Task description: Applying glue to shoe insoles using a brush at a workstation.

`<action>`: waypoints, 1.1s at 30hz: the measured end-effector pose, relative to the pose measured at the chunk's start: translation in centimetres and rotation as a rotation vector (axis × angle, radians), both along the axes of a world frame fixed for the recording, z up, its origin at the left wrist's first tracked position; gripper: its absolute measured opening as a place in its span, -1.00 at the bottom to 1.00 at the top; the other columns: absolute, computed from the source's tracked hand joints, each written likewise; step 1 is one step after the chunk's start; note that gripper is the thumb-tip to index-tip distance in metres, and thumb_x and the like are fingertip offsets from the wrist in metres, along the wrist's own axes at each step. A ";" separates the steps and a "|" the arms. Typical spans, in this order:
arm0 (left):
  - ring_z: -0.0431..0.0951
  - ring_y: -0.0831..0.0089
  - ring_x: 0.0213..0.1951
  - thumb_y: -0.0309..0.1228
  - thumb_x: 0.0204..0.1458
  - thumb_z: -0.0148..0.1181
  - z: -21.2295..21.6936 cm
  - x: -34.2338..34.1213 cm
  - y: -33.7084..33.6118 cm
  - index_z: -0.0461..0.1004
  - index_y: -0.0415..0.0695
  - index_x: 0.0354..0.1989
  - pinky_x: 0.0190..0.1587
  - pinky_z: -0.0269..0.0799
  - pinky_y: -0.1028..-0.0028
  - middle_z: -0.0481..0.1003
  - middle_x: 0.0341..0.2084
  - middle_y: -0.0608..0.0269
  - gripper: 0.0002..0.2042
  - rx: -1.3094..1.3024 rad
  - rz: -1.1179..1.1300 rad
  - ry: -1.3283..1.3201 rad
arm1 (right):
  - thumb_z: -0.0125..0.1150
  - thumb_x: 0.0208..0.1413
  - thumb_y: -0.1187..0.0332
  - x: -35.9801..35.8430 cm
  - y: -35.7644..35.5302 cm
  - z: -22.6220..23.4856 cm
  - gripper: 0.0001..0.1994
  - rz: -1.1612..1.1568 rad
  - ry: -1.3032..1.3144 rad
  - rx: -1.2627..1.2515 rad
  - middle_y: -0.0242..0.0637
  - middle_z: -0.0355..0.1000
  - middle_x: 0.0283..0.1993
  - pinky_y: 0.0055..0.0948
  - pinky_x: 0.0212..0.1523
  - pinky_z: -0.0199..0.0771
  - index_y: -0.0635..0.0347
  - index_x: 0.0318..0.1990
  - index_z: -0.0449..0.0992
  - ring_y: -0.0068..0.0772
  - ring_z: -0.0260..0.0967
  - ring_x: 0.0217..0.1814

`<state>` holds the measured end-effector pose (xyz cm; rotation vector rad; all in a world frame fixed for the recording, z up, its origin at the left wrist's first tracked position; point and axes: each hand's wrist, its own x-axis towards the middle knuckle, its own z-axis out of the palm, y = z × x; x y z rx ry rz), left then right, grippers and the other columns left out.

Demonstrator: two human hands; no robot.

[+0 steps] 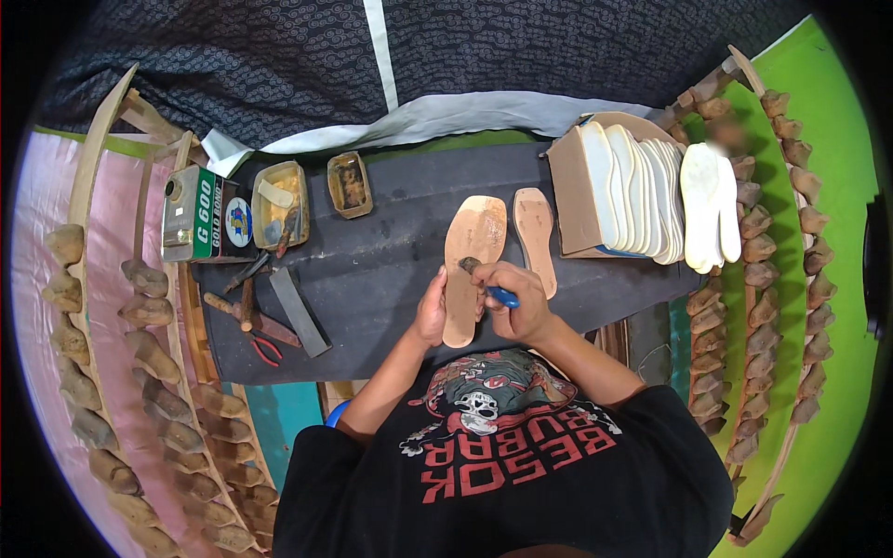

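Insole [473, 260], tan and foot-shaped, is steadied on the dark worktable [391, 270] by the left hand [433, 312], fingers curled against its edge. A blue-handled brush [488, 284] is pinched in the right hand [521, 302], bristles touching the insole. A second insole [537, 237] lies just beside.

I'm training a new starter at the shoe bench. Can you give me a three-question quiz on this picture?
1. True or false: the left hand steadies the tan insole on the dark table.
2. What does the right hand hold? A) pliers B) blue-handled brush C) tin
3. Fill in: the stacked white insoles lean in a cardboard ____.

Key: 1 true; 2 B; 3 box.
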<state>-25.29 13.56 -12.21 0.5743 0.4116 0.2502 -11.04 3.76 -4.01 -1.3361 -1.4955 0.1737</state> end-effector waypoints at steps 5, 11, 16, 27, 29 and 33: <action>0.52 0.39 -0.30 0.15 0.40 -0.35 -1.0 0.5 -0.1 0.40 -0.19 0.13 -0.24 0.51 0.39 0.48 -0.20 0.21 -0.37 -0.074 -0.104 -0.167 | 0.04 0.29 0.54 2.7 1.5 0.2 -0.83 -0.066 0.066 0.086 -0.04 0.56 -0.20 -0.21 -0.22 0.59 0.28 -0.01 0.29 -0.08 0.56 -0.31; 0.50 0.38 -0.30 0.15 0.40 -0.35 -0.5 0.7 -1.0 0.38 -0.18 0.17 -0.24 0.50 0.37 0.46 -0.16 0.18 -0.37 -0.084 -0.105 -0.183 | 0.05 0.30 0.56 6.3 3.0 0.8 -0.81 -0.217 0.028 0.045 -0.05 0.56 -0.18 -0.16 -0.14 0.53 0.30 0.02 0.29 -0.05 0.55 -0.22; 0.51 0.41 -0.32 0.15 0.40 -0.36 -0.2 0.5 -2.5 0.39 -0.18 0.13 -0.26 0.51 0.39 0.47 -0.20 0.21 -0.38 -0.034 -0.059 -0.072 | 0.08 0.27 0.56 3.4 0.8 0.1 -0.78 -0.037 -0.055 0.079 0.00 0.54 -0.14 -0.18 -0.16 0.57 0.30 0.03 0.30 0.00 0.56 -0.21; 0.51 0.40 -0.29 0.14 0.40 -0.38 -0.8 1.1 -3.9 0.38 -0.19 0.17 -0.23 0.51 0.38 0.47 -0.18 0.19 -0.37 0.005 0.004 -0.150 | 0.08 0.34 0.49 6.4 1.3 -0.3 -0.79 -0.014 0.063 0.142 -0.01 0.54 -0.11 -0.25 -0.13 0.57 0.32 0.05 0.31 -0.04 0.56 -0.16; 0.51 0.38 -0.28 0.13 0.41 -0.37 -0.5 1.1 -4.4 0.37 -0.18 0.20 -0.22 0.52 0.36 0.45 -0.13 0.16 -0.38 -0.004 0.013 -0.133 | 0.11 0.33 0.47 7.5 1.9 0.7 -0.79 -0.112 0.043 0.045 -0.02 0.54 -0.09 -0.27 -0.13 0.56 0.31 0.04 0.34 -0.07 0.56 -0.14; 0.52 0.39 -0.26 0.11 0.41 -0.37 -0.7 0.7 -5.2 0.36 -0.18 0.22 -0.19 0.53 0.35 0.48 -0.13 0.18 -0.38 0.003 0.075 -0.151 | 0.07 0.35 0.51 6.8 2.0 1.0 -0.81 0.028 -0.159 0.175 -0.03 0.54 -0.14 -0.24 -0.19 0.57 0.28 0.06 0.32 -0.12 0.55 -0.24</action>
